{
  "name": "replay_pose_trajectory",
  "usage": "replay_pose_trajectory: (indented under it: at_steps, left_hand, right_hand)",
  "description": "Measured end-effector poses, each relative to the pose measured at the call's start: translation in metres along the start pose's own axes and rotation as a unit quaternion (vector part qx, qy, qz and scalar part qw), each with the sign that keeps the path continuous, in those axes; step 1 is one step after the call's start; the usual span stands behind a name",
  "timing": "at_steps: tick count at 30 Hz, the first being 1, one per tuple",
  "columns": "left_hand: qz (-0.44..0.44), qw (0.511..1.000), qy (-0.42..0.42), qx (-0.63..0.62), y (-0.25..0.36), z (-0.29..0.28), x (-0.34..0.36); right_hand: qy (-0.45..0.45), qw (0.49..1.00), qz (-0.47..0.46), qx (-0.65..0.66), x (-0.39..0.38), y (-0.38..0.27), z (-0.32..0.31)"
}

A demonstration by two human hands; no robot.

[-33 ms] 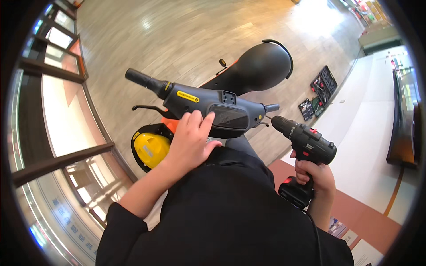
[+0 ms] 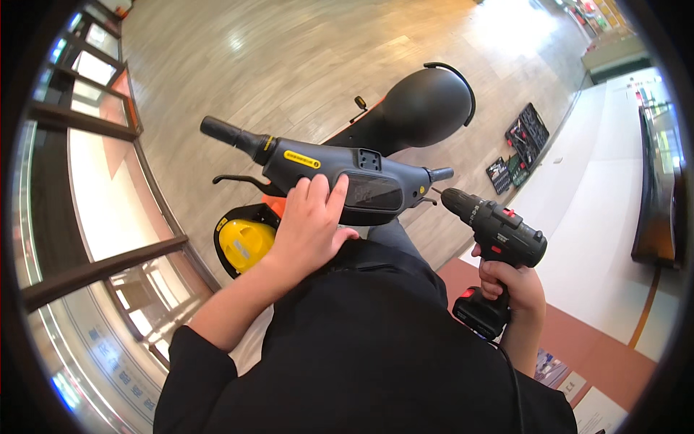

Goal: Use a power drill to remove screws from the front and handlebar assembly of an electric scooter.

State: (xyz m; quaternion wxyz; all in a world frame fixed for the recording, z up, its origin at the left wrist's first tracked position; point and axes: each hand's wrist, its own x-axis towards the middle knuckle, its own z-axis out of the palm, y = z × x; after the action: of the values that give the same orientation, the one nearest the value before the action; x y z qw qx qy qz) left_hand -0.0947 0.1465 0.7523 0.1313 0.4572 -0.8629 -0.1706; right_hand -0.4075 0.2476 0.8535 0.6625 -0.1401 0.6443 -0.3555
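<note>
I see bright, even daylight, glare on the wood floor (image 2: 506,29) toward one o'clock (nearly washed out), edges bowed, rim black.

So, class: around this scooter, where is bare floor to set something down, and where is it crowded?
Bare wooden floor lies beyond the handlebar, left of the black seat. The white surface right of the drill is bare too. It is crowded by the open tool cases and where the left hand rests.
</note>
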Motion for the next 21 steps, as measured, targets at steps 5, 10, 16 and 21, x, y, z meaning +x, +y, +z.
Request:
replay_pose_trajectory:
  at_steps: [5,10,16,21]
  left_hand:
    - [0.069,0.991,-0.065,0.099,-0.009,0.012,0.033]
    - [0.087,0.987,-0.085,0.102,-0.01,0.017,0.049]
    - [0.105,0.982,-0.117,0.101,-0.012,0.015,0.065]
    - [0.123,0.971,-0.161,0.125,-0.037,-0.017,0.073]
  right_hand:
    - [0.005,0.999,-0.001,0.053,0.0,0.025,-0.021]
    - [0.026,0.998,0.005,0.064,0.005,0.052,-0.039]
    - [0.038,0.993,0.027,0.104,0.008,0.067,-0.054]
    - [0.05,0.992,0.025,0.11,0.009,0.07,-0.055]
